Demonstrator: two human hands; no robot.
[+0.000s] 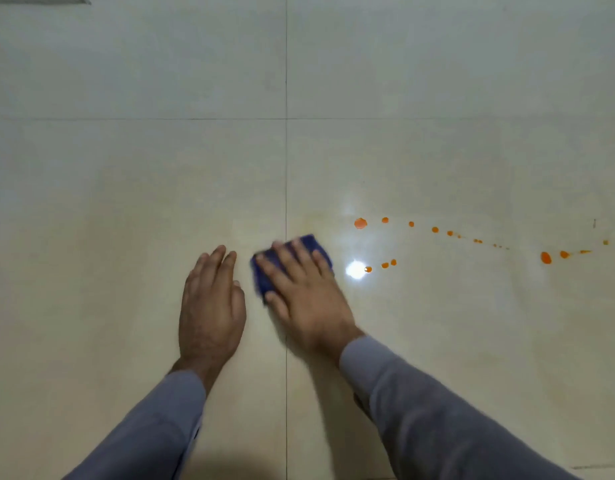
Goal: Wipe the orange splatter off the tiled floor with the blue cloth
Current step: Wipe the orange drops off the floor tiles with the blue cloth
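**Right hand flat on the blue cloth, orange drops still to its right**

We look down on a glossy cream tiled floor [126, 185] crossed by thin dark grout lines. Our right hand [304, 289] lies palm down on a folded dark blue cloth [314, 245], fingers straight and spread, pressing it to the floor rather than curling round it; this grip is released and flat. The cloth shows beyond the fingertips and beside the thumb, and its edges are blurred. It sits just to the right of the vertical grout line [286, 168], on the lower right tile.

Our left hand [211, 306] rests on the tile to the left of that line, near the cloth but apart from it. Its fingers are straight and close together, holding nothing, so that grip is released too. Both forearms wear grey long sleeves [437, 417].

The orange splatter [360, 223] lies to the right of the cloth, not touching it. One row of round drops runs from a larger blob near the cloth away to the right, getting smaller. A second, lower row starts with small drops just beside a bright reflection of a lamp [355, 270], and picks up again far right with another large blob [545, 258] and a short streak. A faint yellowish smear shows on the tile just above the cloth.
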